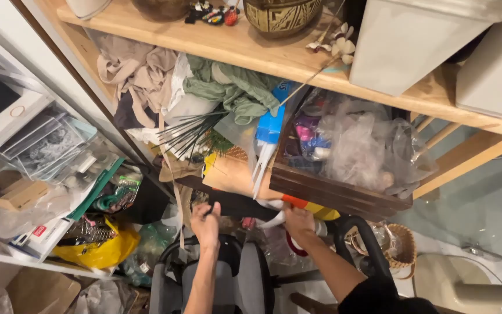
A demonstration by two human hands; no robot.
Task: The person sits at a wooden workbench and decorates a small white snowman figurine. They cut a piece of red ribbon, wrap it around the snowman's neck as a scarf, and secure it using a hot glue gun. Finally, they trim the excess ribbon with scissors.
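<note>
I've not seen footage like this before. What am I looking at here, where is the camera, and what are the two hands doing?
There is no machine: a person wears a camera on the head, so the single picture looks down along their own bare arms. The left hand has its grip on a flat black thing sticking out of a pile under the wooden shelf. The right hand reaches in beside it, under a dark wooden box full of plastic bags; whether it holds anything cannot be told. Around them lie crumpled clothes, a yellow bag and a grey chair below the arms.
</note>
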